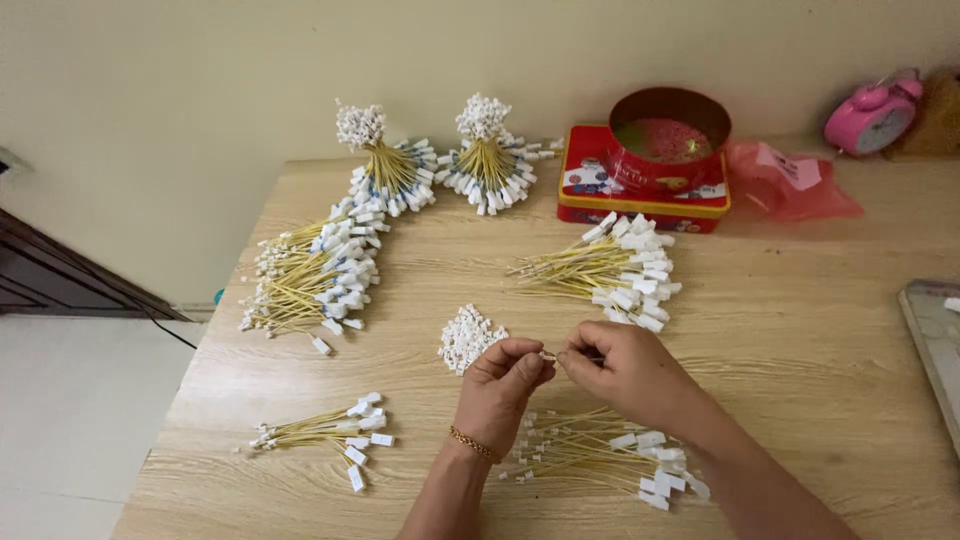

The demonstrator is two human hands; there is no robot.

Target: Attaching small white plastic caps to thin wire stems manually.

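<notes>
Pinching a small white connector (547, 355) between the fingers (530, 362) of our left hand (500, 385), we meet it with our right hand (625, 370), whose fingers are closed narrow on a thin yellow wire at the same spot. Both hands hover above the middle of the wooden worktop (800, 350), toward its near edge. Just beyond the left hand lies a small heap of loose white connectors (468, 337). Under our wrists sits a loose bundle of yellow wires with white tags (600, 455). A similar bundle (610, 272) lies farther out, another small one (325, 430) near the left near corner, and a long pile (315, 270) along the left edge. Two tied bunches (440, 160) stand at the far edge. Beside them a flat red tin (600, 195) carries a round red tin (668, 140), open, its contents too unclear to tell. A pink alarm clock (870, 115) sits at the far right corner.
</notes>
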